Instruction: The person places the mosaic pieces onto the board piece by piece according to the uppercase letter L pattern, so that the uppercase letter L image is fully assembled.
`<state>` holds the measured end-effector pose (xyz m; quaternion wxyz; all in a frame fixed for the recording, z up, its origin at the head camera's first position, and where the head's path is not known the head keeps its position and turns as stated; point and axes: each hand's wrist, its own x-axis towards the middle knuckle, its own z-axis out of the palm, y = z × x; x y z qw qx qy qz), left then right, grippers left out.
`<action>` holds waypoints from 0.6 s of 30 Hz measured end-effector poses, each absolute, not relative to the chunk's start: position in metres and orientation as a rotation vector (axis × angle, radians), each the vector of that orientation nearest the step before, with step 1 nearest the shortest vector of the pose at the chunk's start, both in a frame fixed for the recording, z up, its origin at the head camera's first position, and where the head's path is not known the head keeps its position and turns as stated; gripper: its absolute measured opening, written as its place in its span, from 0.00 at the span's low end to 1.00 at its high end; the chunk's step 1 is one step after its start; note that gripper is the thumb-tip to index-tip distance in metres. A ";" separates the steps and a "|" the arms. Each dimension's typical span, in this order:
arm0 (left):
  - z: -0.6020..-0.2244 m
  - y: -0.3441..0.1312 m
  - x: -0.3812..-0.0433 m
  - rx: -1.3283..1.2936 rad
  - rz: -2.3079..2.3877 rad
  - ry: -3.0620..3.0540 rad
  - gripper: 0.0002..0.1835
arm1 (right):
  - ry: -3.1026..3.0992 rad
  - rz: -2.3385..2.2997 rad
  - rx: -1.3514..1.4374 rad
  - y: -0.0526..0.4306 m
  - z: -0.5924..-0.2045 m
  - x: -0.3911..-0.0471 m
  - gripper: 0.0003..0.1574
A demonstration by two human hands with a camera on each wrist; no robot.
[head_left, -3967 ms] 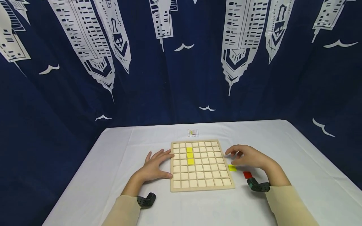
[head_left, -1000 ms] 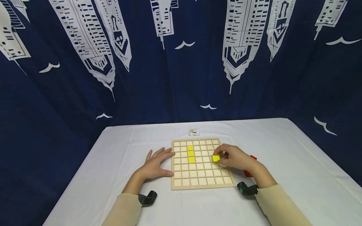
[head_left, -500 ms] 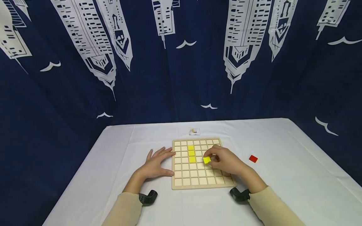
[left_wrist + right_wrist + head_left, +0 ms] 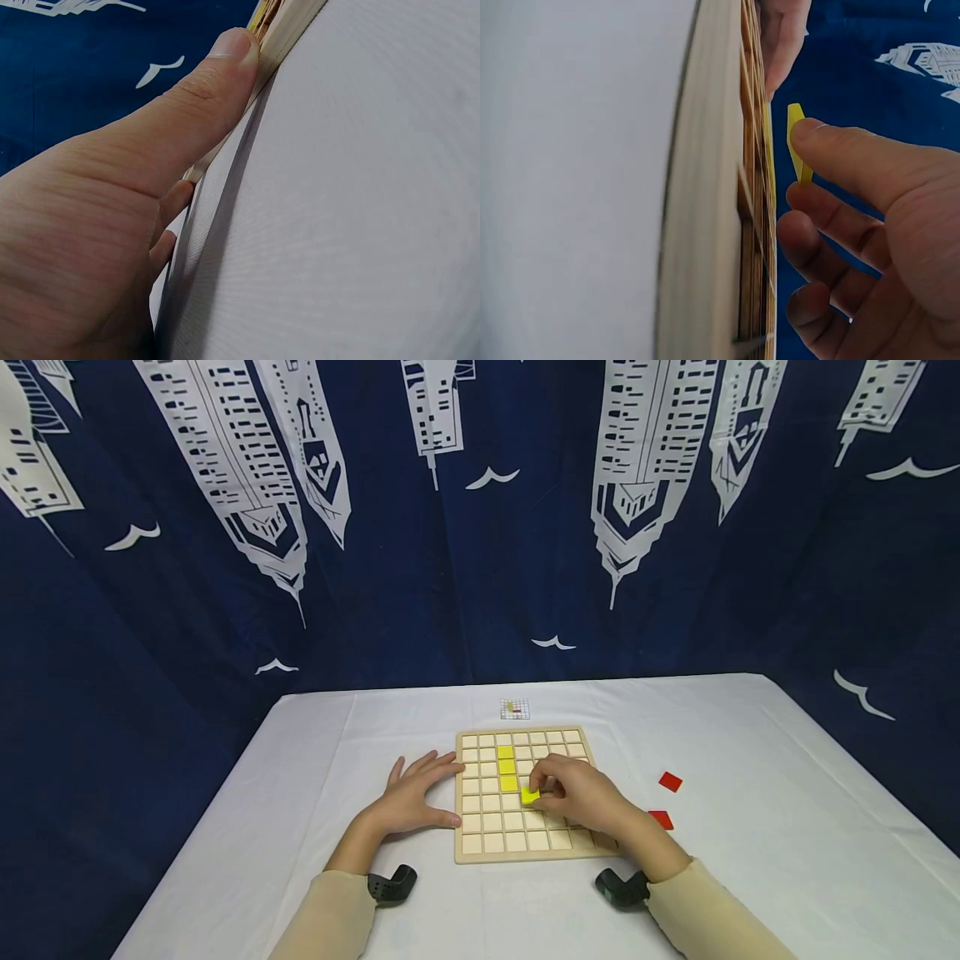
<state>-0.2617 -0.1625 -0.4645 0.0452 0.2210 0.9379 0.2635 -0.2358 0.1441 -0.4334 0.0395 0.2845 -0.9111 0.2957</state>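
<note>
A wooden grid board [image 4: 540, 857] lies on the white table, and three yellow tiles [image 4: 507, 767] form a column in its cells. My right hand [image 4: 581, 793] pinches another yellow tile [image 4: 529, 796] between thumb and finger. In the right wrist view that yellow tile [image 4: 800, 142] is tilted and held just above the board's surface, the other fingers curled beneath. My left hand [image 4: 414, 797] lies with spread fingers along the board's left edge. The left wrist view shows its thumb [image 4: 225, 64] against the side of the board [image 4: 289, 37].
Two red tiles, the farther red tile [image 4: 671, 782] and the nearer red tile [image 4: 661, 820], lie on the table to the right. A small printed grid card [image 4: 515, 709] sits behind the board. A dark blue patterned curtain [image 4: 450, 568] hangs behind the white table [image 4: 375, 727].
My right hand picked up the yellow tile from the table right of the board and carried it left over the grid, to just right of the yellow column's lower end. My left hand stayed put.
</note>
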 end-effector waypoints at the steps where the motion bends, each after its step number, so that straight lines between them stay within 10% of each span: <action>1: -0.465 -0.163 -0.262 0.677 0.805 2.864 0.48 | -2.793 0.904 0.860 0.143 -0.434 -0.235 0.13; 18: -0.465 -0.164 -0.262 0.704 0.815 2.860 0.48 | -2.767 0.896 0.859 0.134 -0.447 -0.235 0.11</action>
